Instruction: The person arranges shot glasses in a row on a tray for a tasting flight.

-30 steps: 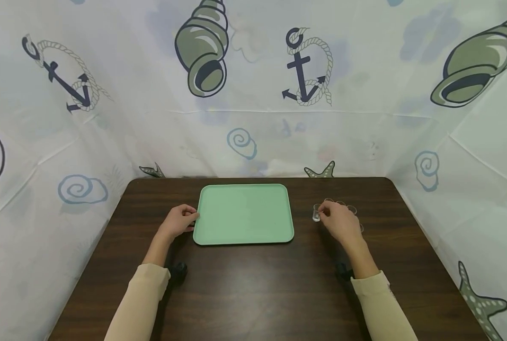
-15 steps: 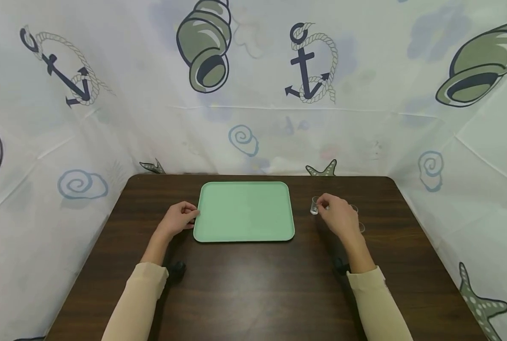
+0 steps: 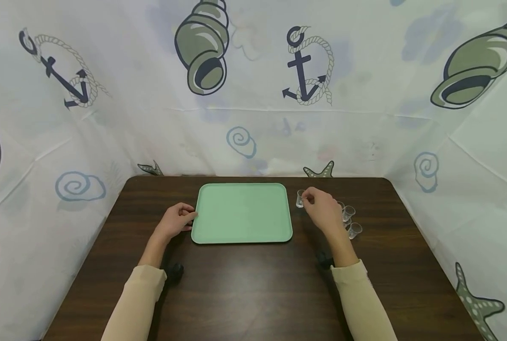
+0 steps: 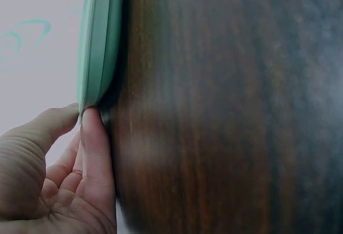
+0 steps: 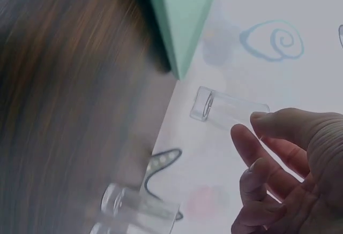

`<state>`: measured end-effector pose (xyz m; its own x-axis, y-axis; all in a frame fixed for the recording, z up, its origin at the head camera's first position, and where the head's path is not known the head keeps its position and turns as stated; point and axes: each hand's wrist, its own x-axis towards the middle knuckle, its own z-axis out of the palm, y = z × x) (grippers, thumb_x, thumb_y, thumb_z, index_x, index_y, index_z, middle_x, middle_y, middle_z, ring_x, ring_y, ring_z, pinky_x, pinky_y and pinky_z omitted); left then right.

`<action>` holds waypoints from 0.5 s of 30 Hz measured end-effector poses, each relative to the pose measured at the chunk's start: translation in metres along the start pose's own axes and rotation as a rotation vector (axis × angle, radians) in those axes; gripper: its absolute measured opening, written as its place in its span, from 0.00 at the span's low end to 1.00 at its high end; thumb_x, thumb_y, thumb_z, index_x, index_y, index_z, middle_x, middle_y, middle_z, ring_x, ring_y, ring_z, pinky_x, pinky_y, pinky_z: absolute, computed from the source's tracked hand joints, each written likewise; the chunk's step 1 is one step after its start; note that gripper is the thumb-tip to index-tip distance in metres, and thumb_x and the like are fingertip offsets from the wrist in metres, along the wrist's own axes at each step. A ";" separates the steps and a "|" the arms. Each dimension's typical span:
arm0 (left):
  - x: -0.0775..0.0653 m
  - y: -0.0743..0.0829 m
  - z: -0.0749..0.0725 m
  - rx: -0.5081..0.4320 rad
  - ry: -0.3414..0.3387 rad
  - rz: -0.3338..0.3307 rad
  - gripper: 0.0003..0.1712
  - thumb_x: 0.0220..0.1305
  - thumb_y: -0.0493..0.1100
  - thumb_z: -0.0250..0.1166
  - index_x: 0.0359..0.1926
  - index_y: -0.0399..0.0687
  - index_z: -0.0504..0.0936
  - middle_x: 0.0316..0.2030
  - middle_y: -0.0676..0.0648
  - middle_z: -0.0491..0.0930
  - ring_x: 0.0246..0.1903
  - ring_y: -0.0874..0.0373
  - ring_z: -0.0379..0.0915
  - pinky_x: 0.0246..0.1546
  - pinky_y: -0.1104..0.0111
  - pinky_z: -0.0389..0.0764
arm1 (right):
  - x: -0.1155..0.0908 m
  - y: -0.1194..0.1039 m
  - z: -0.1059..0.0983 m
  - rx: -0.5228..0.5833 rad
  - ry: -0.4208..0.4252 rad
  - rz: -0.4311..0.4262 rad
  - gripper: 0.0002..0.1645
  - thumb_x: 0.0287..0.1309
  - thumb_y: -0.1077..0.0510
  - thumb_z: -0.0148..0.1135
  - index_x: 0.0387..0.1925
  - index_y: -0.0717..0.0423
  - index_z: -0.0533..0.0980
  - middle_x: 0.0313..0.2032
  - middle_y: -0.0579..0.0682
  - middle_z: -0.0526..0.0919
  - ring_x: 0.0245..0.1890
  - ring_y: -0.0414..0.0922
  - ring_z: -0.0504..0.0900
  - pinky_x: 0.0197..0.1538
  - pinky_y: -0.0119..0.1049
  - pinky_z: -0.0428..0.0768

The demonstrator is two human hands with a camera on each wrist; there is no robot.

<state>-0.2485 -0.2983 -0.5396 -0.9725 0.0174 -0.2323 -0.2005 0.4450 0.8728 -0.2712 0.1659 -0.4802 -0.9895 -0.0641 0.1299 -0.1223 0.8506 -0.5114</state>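
Two-handed hold at a dark wood-grain bench (image 3: 244,298). The left grip (image 3: 174,220) is clamped on the near-vertical left edge of a pale green tray (image 3: 242,213); the left wrist view shows the thumb on one face of the rim and the forefinger against the other. The tray, rectangular with rounded corners, lies flat on the bench, extending rightward from this grip. The right grip (image 3: 323,209) is clamped on a small clear glass (image 3: 299,201), its thumb and forefinger pinching near the rim. The glass stands upright just to the left of this grip, between it and the right side of the tray, near the tray but apart from it; whether its base touches the bench cannot be told. Further clear glasses (image 3: 349,213) stand close together to the right of the right grip and nearer the person, beside the wrist; their exact number is hard to make out. Behind each grip, toward the person, runs a cream sleeve (image 3: 134,300). Beyond both grips hangs a white cloth (image 3: 262,85) printed with shells, anchors and starfish.
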 end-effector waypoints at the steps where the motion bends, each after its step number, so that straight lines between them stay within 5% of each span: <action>1: 0.000 0.000 -0.001 0.002 0.001 -0.001 0.25 0.82 0.47 0.62 0.66 0.32 0.74 0.46 0.38 0.80 0.43 0.50 0.82 0.44 0.65 0.91 | 0.001 -0.003 0.002 0.006 -0.002 -0.002 0.11 0.79 0.49 0.60 0.52 0.44 0.85 0.47 0.48 0.91 0.34 0.51 0.83 0.35 0.48 0.75; 15: -0.002 -0.003 0.001 -0.020 0.021 -0.012 0.23 0.82 0.47 0.62 0.64 0.33 0.77 0.47 0.39 0.80 0.43 0.51 0.81 0.43 0.66 0.91 | 0.020 -0.043 0.025 0.035 0.009 -0.066 0.13 0.79 0.48 0.59 0.56 0.41 0.85 0.52 0.46 0.91 0.31 0.48 0.83 0.34 0.47 0.77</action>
<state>-0.2461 -0.2983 -0.5420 -0.9722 -0.0066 -0.2343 -0.2145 0.4272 0.8783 -0.2880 0.1151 -0.4772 -0.9784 -0.1145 0.1723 -0.1902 0.8258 -0.5309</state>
